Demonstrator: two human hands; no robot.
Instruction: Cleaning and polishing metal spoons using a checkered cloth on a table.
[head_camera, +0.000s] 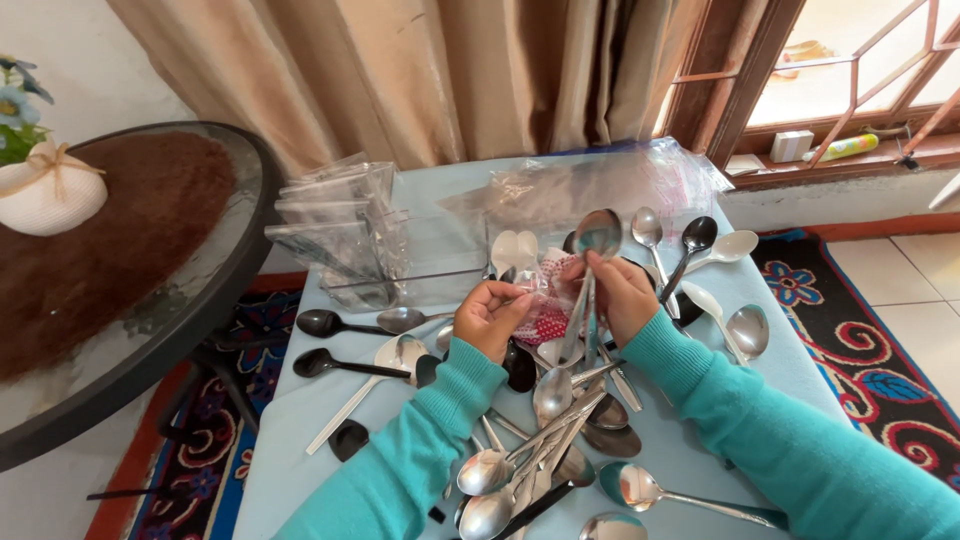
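2 hands (492, 318) (622, 295), 1 raised spoon (597, 234)

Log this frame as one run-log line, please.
right hand: holds steel spoon upright | left hand: grips patterned cloth | below: spoon pile

Domestic room, a home living space. Landmark: small table (300, 420) under pale blue cloth. Behind it, tan curtains (420, 70) and a wood-framed window (850, 70) with grille. Left of it, a round glass-topped side table (190, 290) bearing a flower pot (45, 190). Beneath it, patterned floral rug (880, 370) (tile floor at right edge).
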